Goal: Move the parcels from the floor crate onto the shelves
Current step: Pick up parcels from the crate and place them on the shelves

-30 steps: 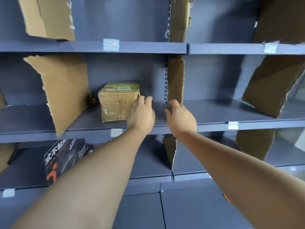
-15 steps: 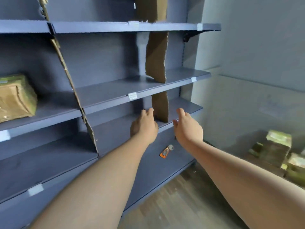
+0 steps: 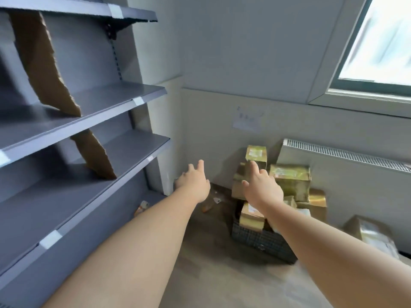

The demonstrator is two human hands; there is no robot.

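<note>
Head view: both hands, left hand (image 3: pixel 195 183) and right hand (image 3: pixel 263 188), empty with fingers spread; parcels (image 3: pixel 289 181) fill the crate (image 3: pixel 262 241), shelves (image 3: pixel 106 101) bare.

Both bare arms reach forward. The left hand (image 3: pixel 195 181) and the right hand (image 3: pixel 262 187) hold nothing, fingers straight and spread; the right one shows in front of the parcels (image 3: pixel 289 181). These are wrapped in brown and greenish tape and pile up out of a dark mesh crate (image 3: pixel 262 241) on the wooden floor (image 3: pixel 222 274), beside a white radiator (image 3: pixel 344 156). 1 lone parcel (image 3: pixel 369 232) lies apart at the right edge. Grey shelves (image 3: pixel 100 105) run along the left, with 2 torn cardboard dividers (image 3: pixel 44 67) standing on them. A window (image 3: pixel 378 41) sits at the upper right.
</note>
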